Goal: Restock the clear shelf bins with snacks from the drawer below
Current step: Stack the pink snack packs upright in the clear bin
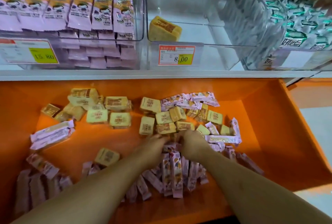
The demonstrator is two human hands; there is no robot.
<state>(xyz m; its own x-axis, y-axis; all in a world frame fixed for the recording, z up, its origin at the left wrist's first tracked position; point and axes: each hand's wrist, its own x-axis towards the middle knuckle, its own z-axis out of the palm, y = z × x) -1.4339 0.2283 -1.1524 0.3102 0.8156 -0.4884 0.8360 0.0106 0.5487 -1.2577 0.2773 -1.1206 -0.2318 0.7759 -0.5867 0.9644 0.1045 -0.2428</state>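
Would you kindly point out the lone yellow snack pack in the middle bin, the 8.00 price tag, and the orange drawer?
yellow snack pack (165, 29), head view, centre of its top face.
8.00 price tag (176, 55), head view, middle of the label.
orange drawer (269, 125), head view, bare right inner wall.

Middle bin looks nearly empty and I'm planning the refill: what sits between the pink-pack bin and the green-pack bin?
Head view: the middle bin, holding one yellow pack.

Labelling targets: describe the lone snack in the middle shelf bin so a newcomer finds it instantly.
Above the orange drawer, find the middle clear bin with the 8.00 price tag. One yellow square pack sits alone at its front left; neighbouring bins are packed with pink and white-green packets.
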